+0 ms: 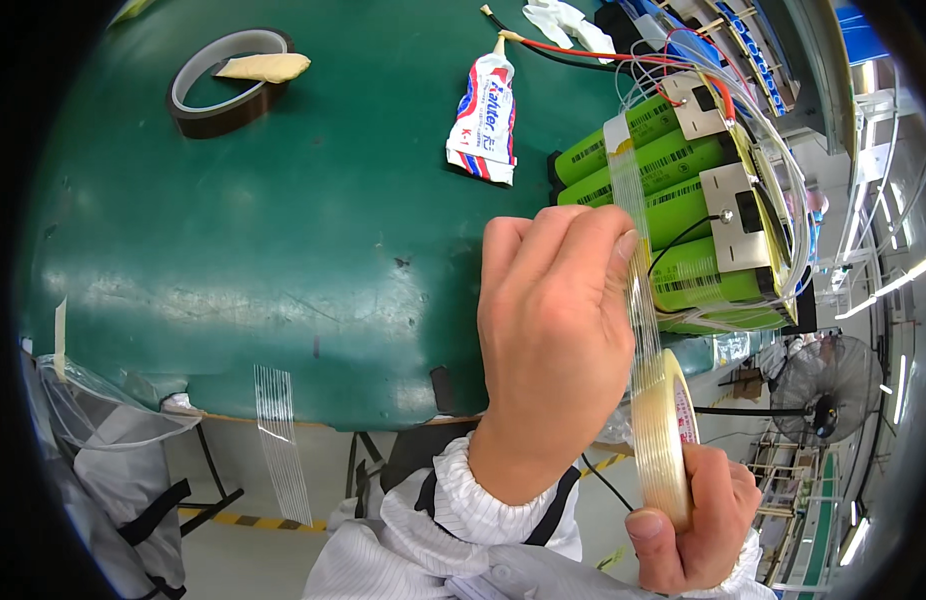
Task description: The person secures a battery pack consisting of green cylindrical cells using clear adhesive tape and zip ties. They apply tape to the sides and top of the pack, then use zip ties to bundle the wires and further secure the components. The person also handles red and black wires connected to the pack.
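Note:
A battery pack of green cylindrical cells (673, 205) stands at the right of the table. A strip of clear striped filament tape (626, 180) runs down across its cells and on to the tape roll (661, 450). My left hand (558, 320), back upward and fingers curled, pinches the strip at the pack's near left side; its fingertips are partly hidden. Below it my right hand (698, 520) is closed round the roll, thumb on the near side, and the strip is stretched between roll and pack.
On the green table (233, 220) lie a brown tape roll (223, 115) with a cream-coloured piece on it and a white glue tube (486, 115). Red and black leads (573, 52) trail from the pack. A cut tape strip (281, 440) hangs from the front edge. A fan (828, 388) stands at right.

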A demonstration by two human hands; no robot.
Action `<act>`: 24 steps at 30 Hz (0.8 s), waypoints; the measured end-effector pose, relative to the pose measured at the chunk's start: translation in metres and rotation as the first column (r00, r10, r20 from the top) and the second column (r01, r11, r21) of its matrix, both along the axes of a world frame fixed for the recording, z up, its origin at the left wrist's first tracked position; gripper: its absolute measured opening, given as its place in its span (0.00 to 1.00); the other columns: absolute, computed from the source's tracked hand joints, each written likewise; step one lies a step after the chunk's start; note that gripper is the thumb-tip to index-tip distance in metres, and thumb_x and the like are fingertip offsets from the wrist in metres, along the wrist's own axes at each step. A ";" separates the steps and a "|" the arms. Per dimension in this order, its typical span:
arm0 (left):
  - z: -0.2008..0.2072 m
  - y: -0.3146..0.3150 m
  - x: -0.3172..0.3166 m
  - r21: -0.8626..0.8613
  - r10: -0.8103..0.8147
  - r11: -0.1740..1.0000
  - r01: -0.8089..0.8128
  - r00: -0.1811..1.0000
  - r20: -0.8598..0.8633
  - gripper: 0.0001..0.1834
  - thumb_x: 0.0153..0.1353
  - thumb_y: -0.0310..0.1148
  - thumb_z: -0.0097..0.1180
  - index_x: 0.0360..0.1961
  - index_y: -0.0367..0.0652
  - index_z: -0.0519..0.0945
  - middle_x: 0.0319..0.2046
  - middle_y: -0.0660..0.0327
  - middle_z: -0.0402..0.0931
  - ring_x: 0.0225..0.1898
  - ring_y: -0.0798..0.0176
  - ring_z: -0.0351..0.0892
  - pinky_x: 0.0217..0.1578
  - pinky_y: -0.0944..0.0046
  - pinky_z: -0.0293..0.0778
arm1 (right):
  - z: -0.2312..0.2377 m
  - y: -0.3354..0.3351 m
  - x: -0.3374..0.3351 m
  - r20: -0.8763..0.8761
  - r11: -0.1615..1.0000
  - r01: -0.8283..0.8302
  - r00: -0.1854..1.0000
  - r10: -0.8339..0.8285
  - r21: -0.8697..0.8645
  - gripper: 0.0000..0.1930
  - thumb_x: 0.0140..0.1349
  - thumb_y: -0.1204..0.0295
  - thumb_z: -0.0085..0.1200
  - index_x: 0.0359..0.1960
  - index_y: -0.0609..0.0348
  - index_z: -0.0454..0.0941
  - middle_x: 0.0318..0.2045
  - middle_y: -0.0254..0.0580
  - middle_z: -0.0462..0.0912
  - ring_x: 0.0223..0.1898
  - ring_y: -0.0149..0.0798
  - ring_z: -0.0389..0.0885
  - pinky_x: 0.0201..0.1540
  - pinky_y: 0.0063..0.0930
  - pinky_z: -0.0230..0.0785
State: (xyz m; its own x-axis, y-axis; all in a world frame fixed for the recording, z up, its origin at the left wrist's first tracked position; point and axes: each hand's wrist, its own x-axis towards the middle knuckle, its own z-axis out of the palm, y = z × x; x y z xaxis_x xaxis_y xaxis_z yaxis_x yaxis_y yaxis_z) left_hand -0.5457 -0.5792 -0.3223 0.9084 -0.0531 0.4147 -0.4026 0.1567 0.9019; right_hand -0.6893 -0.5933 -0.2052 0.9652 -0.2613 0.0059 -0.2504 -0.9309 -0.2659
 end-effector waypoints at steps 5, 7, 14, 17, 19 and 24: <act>0.001 0.000 0.000 0.018 0.005 1.000 -0.005 1.000 -0.007 0.07 0.55 0.22 0.63 0.35 0.41 0.80 0.33 0.60 0.79 0.34 0.52 0.70 0.36 0.57 0.70 | 0.002 -0.001 0.001 -0.004 1.000 0.004 1.000 -0.004 0.007 0.21 0.63 0.59 0.60 0.43 0.69 0.74 0.22 0.51 0.78 0.20 0.53 0.78 0.24 0.38 0.69; 0.002 0.001 0.000 0.020 0.012 1.000 -0.012 1.000 -0.017 0.06 0.55 0.23 0.63 0.35 0.41 0.81 0.33 0.61 0.79 0.34 0.52 0.70 0.36 0.58 0.70 | 0.003 0.000 0.001 -0.005 1.000 0.011 1.000 -0.011 0.008 0.21 0.63 0.59 0.60 0.43 0.69 0.74 0.22 0.51 0.78 0.19 0.53 0.78 0.24 0.37 0.69; 0.002 -0.001 0.000 0.031 0.039 0.999 -0.039 0.999 -0.013 0.04 0.59 0.29 0.65 0.32 0.41 0.82 0.30 0.62 0.81 0.30 0.57 0.71 0.29 0.61 0.67 | 0.003 -0.001 -0.001 0.027 1.000 0.018 0.999 -0.018 -0.006 0.21 0.64 0.58 0.59 0.43 0.68 0.75 0.21 0.50 0.77 0.18 0.52 0.77 0.23 0.36 0.69; 0.002 0.001 0.001 0.036 0.052 0.998 -0.051 0.999 -0.006 0.05 0.59 0.29 0.64 0.33 0.41 0.82 0.30 0.61 0.80 0.31 0.57 0.71 0.31 0.61 0.67 | 0.003 0.000 0.000 0.030 1.000 0.009 1.000 -0.009 -0.009 0.20 0.64 0.60 0.59 0.42 0.69 0.75 0.21 0.50 0.77 0.19 0.51 0.77 0.23 0.36 0.69; 0.000 -0.001 0.002 0.050 0.056 0.997 -0.057 0.998 0.026 0.06 0.59 0.29 0.64 0.35 0.40 0.81 0.30 0.60 0.79 0.32 0.58 0.71 0.32 0.61 0.67 | 0.004 0.001 0.001 0.034 1.000 0.020 0.999 -0.020 -0.006 0.18 0.64 0.63 0.59 0.41 0.71 0.77 0.21 0.49 0.77 0.18 0.48 0.77 0.24 0.35 0.69; 0.003 -0.001 0.000 0.056 -0.008 0.998 0.012 0.998 -0.063 0.14 0.57 0.25 0.63 0.43 0.38 0.75 0.34 0.55 0.74 0.36 0.51 0.70 0.37 0.55 0.67 | -0.006 0.003 -0.009 0.005 0.965 0.094 0.995 -0.096 -0.244 0.28 0.62 0.47 0.54 0.36 0.68 0.74 0.18 0.40 0.74 0.16 0.40 0.70 0.25 0.33 0.62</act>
